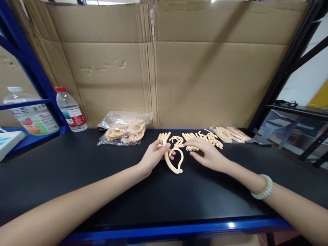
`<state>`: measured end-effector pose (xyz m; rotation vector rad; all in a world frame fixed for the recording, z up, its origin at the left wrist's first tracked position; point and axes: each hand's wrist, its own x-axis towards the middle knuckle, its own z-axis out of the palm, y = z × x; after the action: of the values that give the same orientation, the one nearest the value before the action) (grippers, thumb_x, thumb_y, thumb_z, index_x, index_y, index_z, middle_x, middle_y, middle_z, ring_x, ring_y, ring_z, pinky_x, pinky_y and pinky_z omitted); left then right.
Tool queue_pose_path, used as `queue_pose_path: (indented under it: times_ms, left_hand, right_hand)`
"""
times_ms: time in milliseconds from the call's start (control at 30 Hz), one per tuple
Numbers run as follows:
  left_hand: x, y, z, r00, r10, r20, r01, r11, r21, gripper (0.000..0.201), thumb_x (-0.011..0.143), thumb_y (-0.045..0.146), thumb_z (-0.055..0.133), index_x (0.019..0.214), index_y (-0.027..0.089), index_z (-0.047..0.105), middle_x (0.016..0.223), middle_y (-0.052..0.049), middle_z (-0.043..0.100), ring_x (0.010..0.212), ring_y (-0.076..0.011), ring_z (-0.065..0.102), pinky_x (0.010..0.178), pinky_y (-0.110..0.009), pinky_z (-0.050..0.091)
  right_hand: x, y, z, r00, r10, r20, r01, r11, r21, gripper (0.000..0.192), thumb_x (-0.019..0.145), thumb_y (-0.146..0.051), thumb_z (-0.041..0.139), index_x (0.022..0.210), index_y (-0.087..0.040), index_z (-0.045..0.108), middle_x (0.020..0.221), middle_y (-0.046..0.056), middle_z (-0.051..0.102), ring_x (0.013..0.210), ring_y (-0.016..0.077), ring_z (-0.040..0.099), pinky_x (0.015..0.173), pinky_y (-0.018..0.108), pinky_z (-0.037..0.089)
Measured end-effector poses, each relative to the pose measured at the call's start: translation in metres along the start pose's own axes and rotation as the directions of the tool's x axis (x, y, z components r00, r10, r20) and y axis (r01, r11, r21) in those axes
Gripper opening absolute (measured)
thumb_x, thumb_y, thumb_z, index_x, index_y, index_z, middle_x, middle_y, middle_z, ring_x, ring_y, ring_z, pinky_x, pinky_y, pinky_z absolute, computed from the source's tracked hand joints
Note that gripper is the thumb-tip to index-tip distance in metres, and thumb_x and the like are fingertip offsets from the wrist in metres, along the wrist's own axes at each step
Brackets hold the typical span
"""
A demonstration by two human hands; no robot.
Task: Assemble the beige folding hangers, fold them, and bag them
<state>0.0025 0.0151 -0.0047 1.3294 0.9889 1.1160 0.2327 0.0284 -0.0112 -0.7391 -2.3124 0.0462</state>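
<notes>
Left hand point(153, 155) pinches cream curved plastic hook piece point(174, 163) on black tabletop point(102, 177) | right hand point(208, 153) fingers spread flat, touching small pile of cream plastic sticks point(192, 147).

A storeroom or packing workshop is showing here: blue steel racking point(30, 65), cardboard backing point(153, 68), bagged plastic parts point(125, 130) lying on the bench point(102, 191).

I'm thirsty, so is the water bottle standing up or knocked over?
Standing up. The water bottle stands upright on the black table by the blue shelf post, red cap on top.
</notes>
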Motion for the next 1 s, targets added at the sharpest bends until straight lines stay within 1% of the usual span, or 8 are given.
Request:
queue_pose_path:
  times_ms: [100,267,500,700,800,867,933,1000]
  left_hand:
    - [0.001,-0.002,0.0,1.0,0.021,0.024,-0.021,1.0,-0.003,0.028,0.079,0.038,0.066,0.083,0.017,0.048,0.073,-0.003,0.071,0.061,-0.013,0.066,0.065,-0.026,0.052]
    - [0.001,-0.003,0.0,0.999,0.04,0.021,-0.04,0.999,0.028,0.026,0.081,0.036,0.066,0.083,0.017,0.048,0.067,0.001,0.069,0.058,-0.0104,0.066,0.058,-0.019,0.046]
    - [0.0,-0.003,0.0,0.997,0.063,-0.041,-0.065,0.996,-0.066,0.033,0.077,0.036,0.07,0.082,0.018,0.043,0.08,-0.004,0.073,0.059,-0.011,0.066,0.059,-0.022,0.05]
    - [0.002,-0.005,-0.002,0.998,0.066,0.023,-0.063,0.993,-0.097,0.038,0.074,0.038,0.073,0.088,0.018,0.044,0.085,-0.005,0.071,0.064,-0.0155,0.069,0.063,-0.031,0.057]
    - [0.003,-0.007,-0.002,0.998,0.065,0.014,-0.063,0.995,-0.082,0.038,0.075,0.038,0.073,0.086,0.018,0.043,0.088,-0.006,0.071,0.069,-0.0167,0.07,0.064,-0.029,0.055]
    - [0.003,-0.009,-0.002,0.996,0.081,-0.033,-0.083,0.995,-0.064,0.037,0.075,0.036,0.072,0.086,0.019,0.041,0.092,-0.007,0.07,0.073,-0.0169,0.07,0.062,-0.027,0.054]
    - [0.002,-0.011,-0.002,0.982,0.137,-0.134,-0.142,0.989,-0.029,0.038,0.077,0.036,0.07,0.092,0.021,0.039,0.101,-0.007,0.066,0.077,-0.0176,0.069,0.061,-0.027,0.054]
    - [0.002,-0.013,-0.003,0.923,0.265,-0.279,-0.246,0.964,0.103,0.039,0.078,0.035,0.067,0.101,0.023,0.038,0.113,-0.009,0.059,0.089,-0.0198,0.067,0.068,-0.032,0.055]
  right_hand:
    - [0.001,-0.027,0.002,0.975,-0.173,0.136,0.184,0.98,-0.072,0.037,0.087,-0.015,0.052,0.123,-0.022,0.055,0.125,0.011,0.057,0.118,0.0225,0.05,0.097,0.043,0.045]
    - [0.0,-0.043,0.003,0.944,-0.247,0.22,0.3,0.919,-0.255,0.043,0.089,-0.024,0.052,0.131,-0.019,0.051,0.14,0.014,0.046,0.126,0.0274,0.041,0.098,0.046,0.04]
    - [-0.001,-0.047,0.007,0.91,-0.281,0.305,0.36,0.9,-0.246,0.035,0.093,-0.026,0.048,0.126,-0.014,0.052,0.127,0.012,0.058,0.108,0.0245,0.049,0.094,0.042,0.041]
    - [0.0,-0.04,0.007,0.924,-0.231,0.305,0.32,0.904,-0.285,0.026,0.094,-0.025,0.047,0.116,-0.016,0.058,0.107,0.01,0.063,0.098,0.0226,0.051,0.084,0.037,0.044]
    - [0.001,-0.035,0.006,0.931,-0.229,0.283,0.317,0.893,-0.32,0.02,0.094,-0.022,0.047,0.104,-0.017,0.063,0.098,0.008,0.063,0.095,0.022,0.052,0.082,0.036,0.043]
    - [0.002,-0.032,0.006,0.938,-0.227,0.264,0.309,0.891,-0.333,0.018,0.094,-0.023,0.047,0.099,-0.017,0.064,0.094,0.008,0.063,0.096,0.022,0.052,0.085,0.038,0.041]
    - [0.002,-0.031,0.006,0.948,-0.211,0.239,0.284,0.898,-0.335,0.017,0.094,-0.024,0.049,0.097,-0.018,0.064,0.092,0.007,0.063,0.097,0.0213,0.053,0.088,0.039,0.039]
    - [0.002,-0.031,0.006,0.96,-0.181,0.214,0.245,0.914,-0.324,0.016,0.094,-0.024,0.049,0.095,-0.018,0.063,0.089,0.005,0.063,0.092,0.0194,0.055,0.09,0.038,0.037]
